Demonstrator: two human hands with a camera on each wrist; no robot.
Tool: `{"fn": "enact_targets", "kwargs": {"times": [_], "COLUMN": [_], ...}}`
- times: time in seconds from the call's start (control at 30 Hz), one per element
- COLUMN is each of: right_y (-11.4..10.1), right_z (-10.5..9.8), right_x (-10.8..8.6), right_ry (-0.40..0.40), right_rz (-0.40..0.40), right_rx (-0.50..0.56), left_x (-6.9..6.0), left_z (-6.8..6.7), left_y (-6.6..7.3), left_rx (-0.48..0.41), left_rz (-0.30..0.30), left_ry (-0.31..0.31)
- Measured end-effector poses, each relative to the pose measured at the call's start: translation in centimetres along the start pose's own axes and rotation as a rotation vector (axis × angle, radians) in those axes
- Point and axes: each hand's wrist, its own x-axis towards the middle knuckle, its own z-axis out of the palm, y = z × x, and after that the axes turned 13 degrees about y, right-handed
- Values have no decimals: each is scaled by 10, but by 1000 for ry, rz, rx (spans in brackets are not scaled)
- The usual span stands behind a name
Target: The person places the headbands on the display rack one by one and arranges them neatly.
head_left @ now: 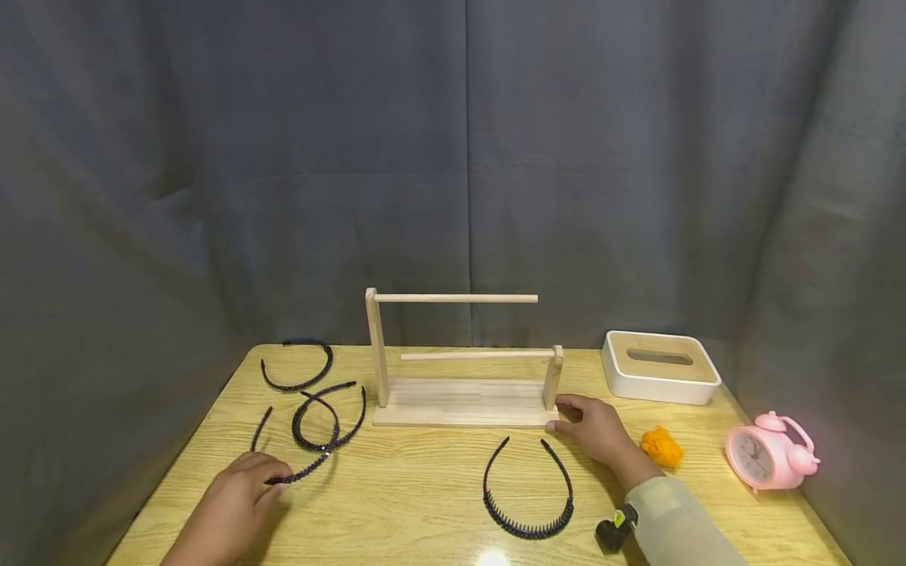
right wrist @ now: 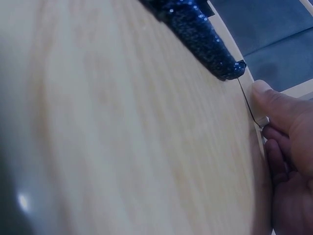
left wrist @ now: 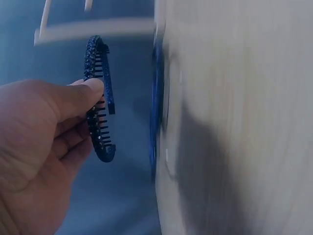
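Observation:
My left hand [head_left: 237, 499] pinches a dark, glittery toothed headband [left wrist: 92, 63] between thumb and fingers, raised above the table at the left. Behind it lies another dark headband [head_left: 297, 436], partly overlapped by the held one in the head view. Farther back on the left is a third headband [head_left: 330, 358]. A wooden rack [head_left: 463, 389] with two horizontal rods stands at the centre, its rods bare. My right hand [head_left: 598, 428] grips the right end of the rack's base, thumb at the front corner. In front of the rack lies a toothed headband [head_left: 527, 533].
A white tissue box [head_left: 661, 385] with a wooden lid stands at the back right. Nearer are an orange crumpled ball [head_left: 661, 446] and a pink alarm clock [head_left: 767, 456] by the right edge. A dark curtain [head_left: 453, 173] hangs behind the table [head_left: 410, 503].

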Motion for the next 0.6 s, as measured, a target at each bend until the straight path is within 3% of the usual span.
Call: {"fn": "enact_targets", "kwargs": {"times": [0.13,0.2,0.27,0.43,0.6], "right_y": [-2,-3,-3,-2,-1], "right_z": [0,0,0,0,0], "right_x": [-1,-1,0,1,1], "right_ry": [4,4,1,-2,-2], "right_rz": [2,4,8,10,9], "right_rx": [-1,1,6,9,3], "left_x": [0,0,-1,2,8], "left_z": [23,36,47,63,73], "left_y": [38,51,61,81,94], "left_rx": [-93,-167,-240,-325,-323], "left_rz": [188,282,334,331,290], "left_ry": [-45,-72,-100,-192,-313]}}
